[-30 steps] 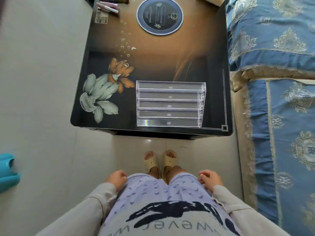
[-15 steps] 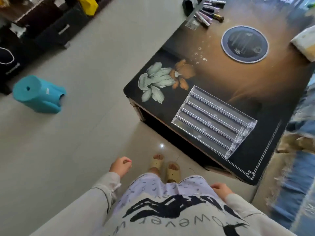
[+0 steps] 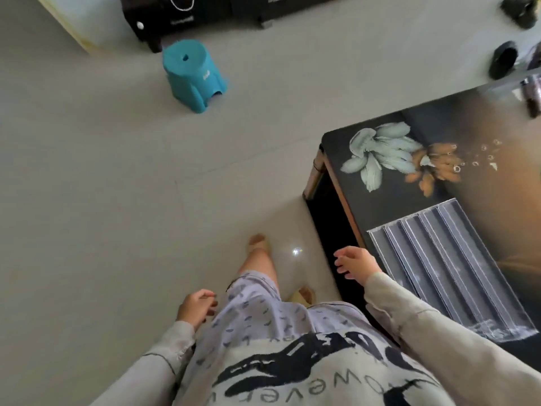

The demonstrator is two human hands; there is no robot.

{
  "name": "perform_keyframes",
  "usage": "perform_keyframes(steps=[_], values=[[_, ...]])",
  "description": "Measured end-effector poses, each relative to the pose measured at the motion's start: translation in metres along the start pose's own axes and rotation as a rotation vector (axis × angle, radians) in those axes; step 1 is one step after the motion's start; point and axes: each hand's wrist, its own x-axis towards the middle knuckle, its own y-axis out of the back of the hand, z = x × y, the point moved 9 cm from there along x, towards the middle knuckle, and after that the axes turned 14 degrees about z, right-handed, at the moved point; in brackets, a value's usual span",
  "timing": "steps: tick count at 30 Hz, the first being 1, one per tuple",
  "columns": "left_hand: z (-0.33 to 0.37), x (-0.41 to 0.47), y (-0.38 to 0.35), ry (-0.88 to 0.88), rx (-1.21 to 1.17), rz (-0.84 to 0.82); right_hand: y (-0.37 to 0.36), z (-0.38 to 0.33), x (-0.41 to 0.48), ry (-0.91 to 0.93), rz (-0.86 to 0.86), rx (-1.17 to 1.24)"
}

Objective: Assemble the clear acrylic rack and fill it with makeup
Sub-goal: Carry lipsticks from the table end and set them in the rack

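Left hand [image 3: 195, 307]: at 7 o'clock from frame centre, beside the thigh. Fingers are loosely curled and nothing is in it.

Right hand [image 3: 355, 263]: at 4 o'clock, in the air over the floor, just off the near edge of the table [image 3: 389, 206]. Fingers are apart and relaxed, holding nothing. It is near the rack but apart from it.

Clear acrylic rack [image 3: 448, 265]: at 3–4 o'clock, lying on the dark flower-printed table top close to its near edge. Its tiers show as long parallel channels running toward 5 o'clock. The right sleeve [image 3: 439, 332] crosses in front of part of one long side.

Makeup tubes [image 3: 531, 95]: at 2 o'clock, on the table at the right edge of the frame, well apart from the rack. Blurred, so the count cannot be told.

Teal stool [image 3: 191, 74]: at 11 o'clock, upright on the pale floor.

Dark low cabinet [image 3: 205, 13]: at 12 o'clock, along the top edge, just behind the stool.
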Motion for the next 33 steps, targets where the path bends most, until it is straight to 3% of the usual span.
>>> perform_keyframes(steps=[8,13,20,33], values=[[0.036,0.059,0.041,0.060,-0.066,0.014,-0.033,-0.086,0.036,-0.005,-0.011,-0.001],[0.118,0.112,0.082,-0.004,-0.063,-0.006,-0.054,-0.115,0.057,-0.142,0.025,-0.021],[0.255,0.168,0.114,-0.192,0.001,-0.077,-0.052,-0.150,0.080,-0.291,0.157,0.152],[0.405,0.242,0.065,-0.228,0.216,-0.146,-0.021,-0.217,0.186,-0.457,0.203,0.358]])
